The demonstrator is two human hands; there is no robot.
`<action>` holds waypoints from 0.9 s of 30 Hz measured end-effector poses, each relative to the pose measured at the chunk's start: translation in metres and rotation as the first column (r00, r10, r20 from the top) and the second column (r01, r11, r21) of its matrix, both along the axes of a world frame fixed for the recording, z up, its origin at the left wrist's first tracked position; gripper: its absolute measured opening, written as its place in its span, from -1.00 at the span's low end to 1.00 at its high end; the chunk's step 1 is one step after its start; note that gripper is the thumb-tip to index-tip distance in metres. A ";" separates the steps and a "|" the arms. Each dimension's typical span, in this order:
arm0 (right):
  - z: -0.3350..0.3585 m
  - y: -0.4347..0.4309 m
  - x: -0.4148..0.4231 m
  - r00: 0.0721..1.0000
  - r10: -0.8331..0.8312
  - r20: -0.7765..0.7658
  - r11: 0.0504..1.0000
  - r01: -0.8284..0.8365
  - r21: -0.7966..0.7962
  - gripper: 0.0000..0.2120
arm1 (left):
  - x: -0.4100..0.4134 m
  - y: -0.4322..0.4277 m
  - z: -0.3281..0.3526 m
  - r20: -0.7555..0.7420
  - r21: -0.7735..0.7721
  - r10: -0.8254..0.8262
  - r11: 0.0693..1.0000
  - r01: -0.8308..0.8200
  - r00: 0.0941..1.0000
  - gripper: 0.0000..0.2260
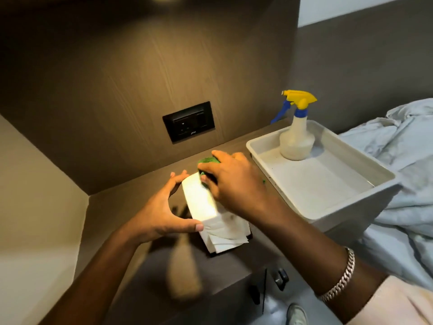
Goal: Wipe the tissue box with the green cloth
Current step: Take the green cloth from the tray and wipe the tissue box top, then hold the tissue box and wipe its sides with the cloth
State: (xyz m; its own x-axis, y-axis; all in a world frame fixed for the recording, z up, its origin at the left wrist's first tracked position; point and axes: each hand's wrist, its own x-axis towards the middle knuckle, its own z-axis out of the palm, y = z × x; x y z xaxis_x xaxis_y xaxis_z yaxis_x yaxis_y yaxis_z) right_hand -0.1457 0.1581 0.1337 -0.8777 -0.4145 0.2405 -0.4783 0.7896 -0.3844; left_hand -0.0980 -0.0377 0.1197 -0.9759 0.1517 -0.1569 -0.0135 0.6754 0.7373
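Observation:
A white tissue box stands tipped on the dark wooden bedside shelf, with white tissues spilling from its near end. My left hand grips the box from the left, thumb at its near corner and fingers at its far corner. My right hand presses a green cloth onto the far top of the box. Most of the cloth is hidden under my fingers.
A grey plastic tray holding a spray bottle with a yellow and blue trigger sits right of the box. A black wall socket is behind. Rumpled bedding lies at the right. The shelf's front edge is near.

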 end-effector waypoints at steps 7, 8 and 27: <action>-0.043 0.057 0.010 0.970 -0.089 0.225 0.543 0.237 -0.806 -0.66 | -0.019 0.044 0.040 0.142 -0.511 -0.083 0.848 0.145 0.986 0.21; -0.051 0.059 0.017 0.962 -0.071 0.265 0.412 0.270 -0.870 -0.63 | -0.024 0.055 0.041 0.156 -0.545 -0.115 0.818 0.183 0.981 0.22; -0.122 0.066 0.079 0.913 0.256 0.317 -0.110 0.354 -0.929 -0.50 | -0.029 0.094 0.029 -0.027 -0.455 -0.127 0.885 0.101 0.992 -0.50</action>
State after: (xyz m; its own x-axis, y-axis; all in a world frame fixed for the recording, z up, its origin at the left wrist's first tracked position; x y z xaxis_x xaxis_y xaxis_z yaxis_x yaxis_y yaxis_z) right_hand -0.0669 0.2241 0.0119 -0.9968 0.0520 0.0606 -0.0795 -0.5787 -0.8116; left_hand -0.1274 0.0561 0.1485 -0.9652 0.1876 -0.1822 0.1148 0.9300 0.3493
